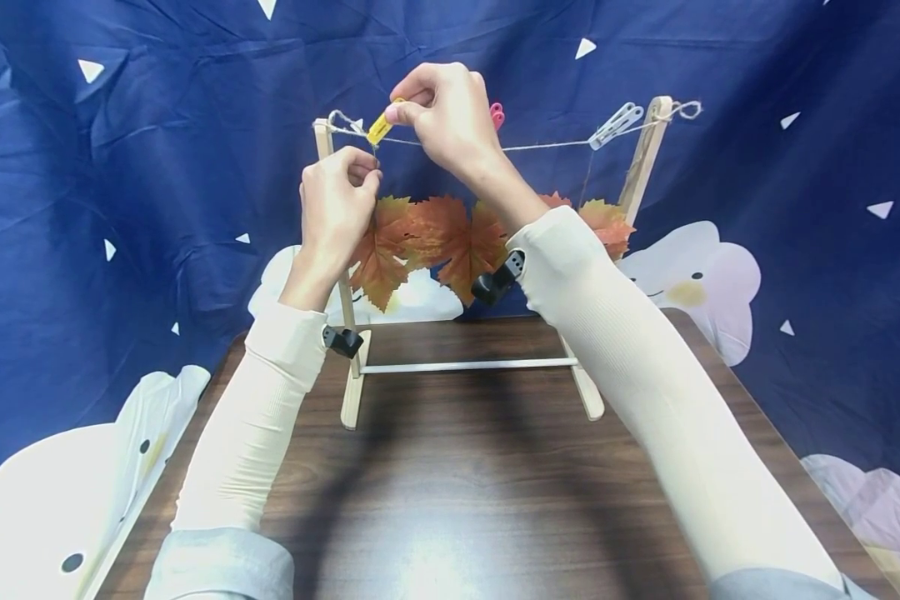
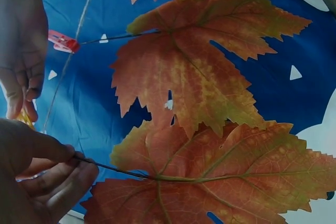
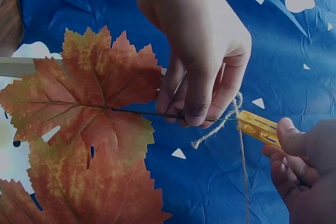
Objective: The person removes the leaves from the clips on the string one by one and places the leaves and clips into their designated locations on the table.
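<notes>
My left hand [image 1: 337, 196] pinches the thin dark stem [image 3: 149, 113] of an orange artificial maple leaf [image 2: 173, 182] between thumb and fingers. Above it, my right hand [image 1: 450, 112] grips a yellow clothespin [image 3: 257, 127] by its handle end. The clothespin's nose is right at the twine [image 3: 243, 166], with the stem's tip beside it. That leaf hangs below my left hand near the left post. A second leaf [image 2: 184, 61] hangs by its stem from a red clothespin [image 2: 64, 41] on the same twine, partly behind my right hand in the head view.
A white clothespin [image 1: 617, 125] holds another leaf [image 1: 606, 227] near the right wooden post [image 1: 645, 158]. The left post [image 1: 347, 304] and a white crossbar [image 1: 468, 366] complete the stand on the brown table [image 1: 450, 467]. Behind hangs a blue cloth [image 1: 157, 183] with white shapes.
</notes>
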`<state>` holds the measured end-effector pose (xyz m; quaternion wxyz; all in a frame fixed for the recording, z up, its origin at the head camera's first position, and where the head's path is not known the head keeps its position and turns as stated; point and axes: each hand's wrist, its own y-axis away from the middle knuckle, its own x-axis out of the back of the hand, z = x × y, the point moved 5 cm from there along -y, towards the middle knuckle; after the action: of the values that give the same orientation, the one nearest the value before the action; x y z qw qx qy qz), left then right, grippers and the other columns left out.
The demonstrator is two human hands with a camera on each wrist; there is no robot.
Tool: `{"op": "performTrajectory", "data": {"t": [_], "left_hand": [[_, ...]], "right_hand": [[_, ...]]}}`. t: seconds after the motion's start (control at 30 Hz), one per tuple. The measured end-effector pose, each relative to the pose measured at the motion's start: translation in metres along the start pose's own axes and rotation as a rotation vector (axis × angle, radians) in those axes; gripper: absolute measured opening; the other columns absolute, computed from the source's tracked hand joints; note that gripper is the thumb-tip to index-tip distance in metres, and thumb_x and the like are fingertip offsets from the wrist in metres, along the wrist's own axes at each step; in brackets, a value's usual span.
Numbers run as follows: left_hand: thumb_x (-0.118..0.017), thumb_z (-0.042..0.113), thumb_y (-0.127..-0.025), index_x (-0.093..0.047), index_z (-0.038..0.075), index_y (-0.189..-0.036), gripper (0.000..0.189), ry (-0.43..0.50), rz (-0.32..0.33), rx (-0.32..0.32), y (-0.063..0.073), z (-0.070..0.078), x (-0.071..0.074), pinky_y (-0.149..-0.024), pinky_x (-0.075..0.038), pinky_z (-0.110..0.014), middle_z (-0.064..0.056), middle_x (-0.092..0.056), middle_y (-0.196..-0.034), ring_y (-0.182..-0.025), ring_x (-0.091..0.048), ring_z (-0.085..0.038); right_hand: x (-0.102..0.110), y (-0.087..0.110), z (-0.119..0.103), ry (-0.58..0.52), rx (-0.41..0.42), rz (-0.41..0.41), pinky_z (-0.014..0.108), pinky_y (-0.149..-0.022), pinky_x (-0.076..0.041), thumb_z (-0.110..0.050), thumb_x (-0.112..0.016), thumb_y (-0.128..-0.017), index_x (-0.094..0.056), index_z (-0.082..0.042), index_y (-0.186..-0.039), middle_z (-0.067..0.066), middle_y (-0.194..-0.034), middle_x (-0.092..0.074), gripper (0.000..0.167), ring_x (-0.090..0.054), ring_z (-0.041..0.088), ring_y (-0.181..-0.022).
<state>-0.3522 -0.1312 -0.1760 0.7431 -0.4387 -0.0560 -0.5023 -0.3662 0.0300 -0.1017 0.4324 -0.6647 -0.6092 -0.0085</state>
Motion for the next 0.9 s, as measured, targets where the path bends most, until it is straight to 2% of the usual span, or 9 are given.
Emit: {"op": "performTrajectory", "data": {"t": [0.43,0.7,0.9], "left_hand": [[-0.069,0.016,-0.102,-0.079,0.005,-0.116,0.02,0.021,0.016,-0.014,0.004,0.001,0.007,-0.096,-0.06,-0.03,-0.011,-0.081,-0.11,-0.097,-0.077,-0.02],[-0.07,0.014,-0.1,-0.079,0.003,-0.11,0.018,0.012,0.046,-0.037,0.009,-0.003,0.015,-0.093,-0.058,-0.034,-0.012,-0.081,-0.104,-0.092,-0.076,-0.022],[-0.069,0.014,-0.099,-0.08,0.004,-0.107,0.017,0.016,0.074,-0.053,0.013,-0.006,0.024,-0.085,-0.055,-0.028,-0.012,-0.082,-0.1,-0.088,-0.076,-0.02]], "right_hand": [[0.006,0.002,-0.001,-0.006,0.005,0.033,0.021,-0.078,-0.05,-0.025,-0.077,-0.099,-0.081,-0.012,-0.119,0.005,-0.114,-0.082,0.024,-0.071,0.011,-0.095],[0.009,0.011,-0.002,-0.033,0.001,-0.008,0.019,-0.093,-0.055,-0.029,-0.077,-0.099,-0.073,-0.013,-0.132,0.003,-0.123,-0.079,0.037,-0.073,0.011,-0.106],[0.017,0.024,0.002,-0.035,0.053,-0.02,0.02,-0.084,-0.052,-0.032,-0.078,-0.099,-0.071,-0.014,-0.132,0.001,-0.119,-0.078,0.039,-0.069,0.008,-0.094]]}}
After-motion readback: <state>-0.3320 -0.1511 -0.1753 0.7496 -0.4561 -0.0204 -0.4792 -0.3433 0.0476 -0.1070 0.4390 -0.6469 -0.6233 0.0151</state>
